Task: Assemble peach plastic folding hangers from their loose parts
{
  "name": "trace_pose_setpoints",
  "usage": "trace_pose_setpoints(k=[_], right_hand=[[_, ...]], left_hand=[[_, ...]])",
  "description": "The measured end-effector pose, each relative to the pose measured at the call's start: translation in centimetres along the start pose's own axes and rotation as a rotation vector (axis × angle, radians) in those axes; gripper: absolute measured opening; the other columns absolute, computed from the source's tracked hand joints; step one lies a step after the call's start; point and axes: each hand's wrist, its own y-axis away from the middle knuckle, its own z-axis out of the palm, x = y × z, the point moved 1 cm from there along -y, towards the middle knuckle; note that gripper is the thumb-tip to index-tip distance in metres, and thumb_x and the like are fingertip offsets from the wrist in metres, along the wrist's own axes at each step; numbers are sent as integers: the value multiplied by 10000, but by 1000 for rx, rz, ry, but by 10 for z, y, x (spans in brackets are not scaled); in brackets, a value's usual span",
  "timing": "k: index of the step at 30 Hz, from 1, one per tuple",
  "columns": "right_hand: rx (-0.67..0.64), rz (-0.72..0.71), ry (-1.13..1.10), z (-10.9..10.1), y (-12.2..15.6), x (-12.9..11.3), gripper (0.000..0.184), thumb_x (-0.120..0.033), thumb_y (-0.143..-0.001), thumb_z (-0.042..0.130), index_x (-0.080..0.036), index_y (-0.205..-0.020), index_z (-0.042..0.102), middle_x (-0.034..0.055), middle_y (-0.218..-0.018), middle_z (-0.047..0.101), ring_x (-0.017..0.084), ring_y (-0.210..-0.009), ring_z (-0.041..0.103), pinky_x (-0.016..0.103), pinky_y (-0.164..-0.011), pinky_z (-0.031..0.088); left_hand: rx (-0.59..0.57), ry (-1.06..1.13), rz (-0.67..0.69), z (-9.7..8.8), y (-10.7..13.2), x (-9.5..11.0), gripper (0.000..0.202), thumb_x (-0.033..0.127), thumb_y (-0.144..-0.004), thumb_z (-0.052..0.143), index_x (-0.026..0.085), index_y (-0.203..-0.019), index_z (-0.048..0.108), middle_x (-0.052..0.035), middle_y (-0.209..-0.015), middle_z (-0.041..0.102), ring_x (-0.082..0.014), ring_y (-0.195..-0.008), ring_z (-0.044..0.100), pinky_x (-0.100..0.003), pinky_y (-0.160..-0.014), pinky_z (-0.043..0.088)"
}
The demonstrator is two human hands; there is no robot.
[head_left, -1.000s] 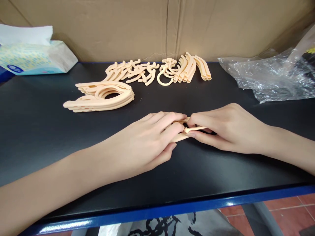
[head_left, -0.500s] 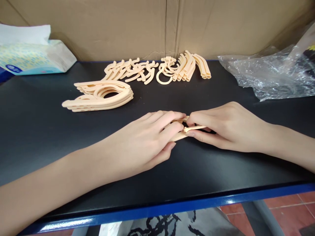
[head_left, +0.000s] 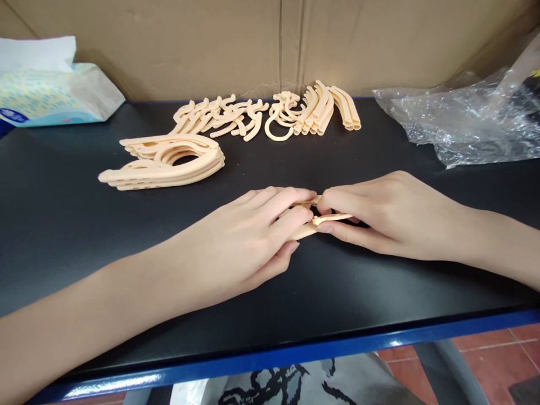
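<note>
My left hand (head_left: 265,233) is closed over a cream plastic hanger part (head_left: 304,231), which shows only in short stretches past the fingers. Just right of it, my right hand (head_left: 379,216) pinches a thin cream hanger hook (head_left: 335,217) between thumb and fingers. A small knob at the hook's end touches the hanger part or lies close against it; the fingers cover the rest. Both hands rest low over the table. Behind my left hand lies a stack of folded cream hangers (head_left: 194,171).
At the back of the black table (head_left: 169,315) are a row of loose curved hanger pieces (head_left: 219,115), several ring-shaped hooks (head_left: 278,135) and hanger arms (head_left: 323,109). A tissue pack (head_left: 80,95) stands at the left, a clear plastic bag (head_left: 464,126) at the right, cardboard (head_left: 189,45) behind.
The view has shifted slightly, so everything sits a little higher and mostly further left. Both hands keep nearly the same grip on the pieces.
</note>
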Motion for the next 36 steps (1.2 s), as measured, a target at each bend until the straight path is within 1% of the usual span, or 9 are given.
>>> trace_pose_setpoints(k=[11, 21, 29, 36], right_hand=[[-8, 1, 3, -1, 0, 0, 262, -378, -1027, 358, -185, -928, 505, -15, -776, 607, 118, -594, 545, 261, -495, 300], [-22, 23, -36, -1, 0, -1, 320, -410, -1038, 319, -185, -926, 517, 19, -817, 630, 142, -655, 574, 268, -537, 328], [4, 12, -13, 0, 0, -1, 282, -383, -1030, 346, -190, -910, 512, 5, -777, 635, 129, -589, 550, 266, -506, 284], [9, 2, -14, -1, 0, -1, 259, -364, -1025, 363, -188, -908, 513, -2, -775, 629, 119, -578, 537, 263, -502, 282]], left_hand=[[0, -22, 4, -1, 0, 1, 271, 137, -949, 450, 103, -1193, 562, -157, -1325, 538, -280, -1151, 569, -436, -941, 504], [-4, -28, -4, -2, 0, 2, 276, 135, -955, 441, 103, -1205, 552, -162, -1324, 541, -274, -1189, 554, -429, -980, 496], [-2, -19, 0, -3, 1, 2, 256, 132, -953, 459, 97, -1184, 561, -171, -1314, 543, -282, -1197, 554, -430, -986, 497], [0, -16, -3, -3, 0, 2, 256, 132, -950, 464, 94, -1181, 567, -167, -1317, 547, -281, -1182, 559, -434, -968, 505]])
